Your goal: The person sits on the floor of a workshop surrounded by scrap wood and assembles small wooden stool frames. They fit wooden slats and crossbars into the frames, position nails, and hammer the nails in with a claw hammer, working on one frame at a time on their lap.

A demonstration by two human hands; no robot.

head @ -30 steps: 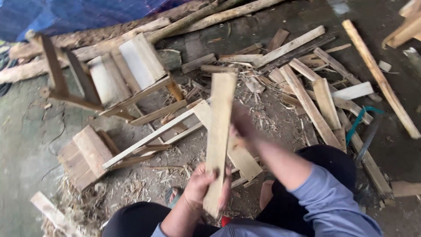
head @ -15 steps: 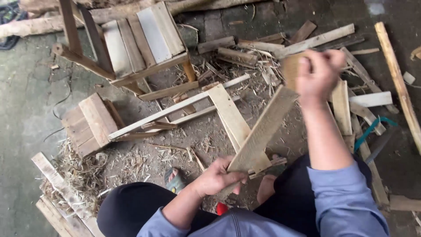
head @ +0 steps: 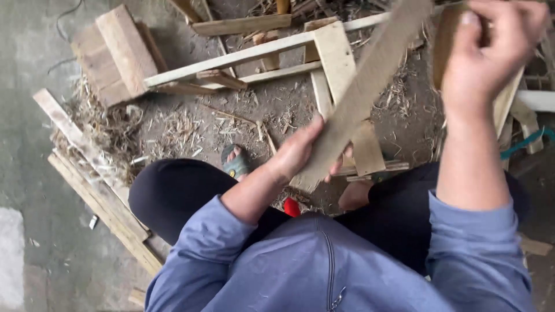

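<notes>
My left hand (head: pixel 300 153), at the centre of the frame, wraps its fingers around the lower end of a long, flat, rough-sawn wooden slat (head: pixel 361 92), which slants up from there towards the top right. My right hand (head: pixel 485 49), in the upper right corner, is curled tightly, its fingers closed near the slat's blurred upper end, though I cannot tell whether they grip it. Below the slat, pale splintery planks (head: pixel 243 58), a stubby wooden block (head: pixel 115 55) at upper left and dry straw (head: pixel 98 124) lie scattered on the dirty grey concrete floor (head: pixel 29 173).
</notes>
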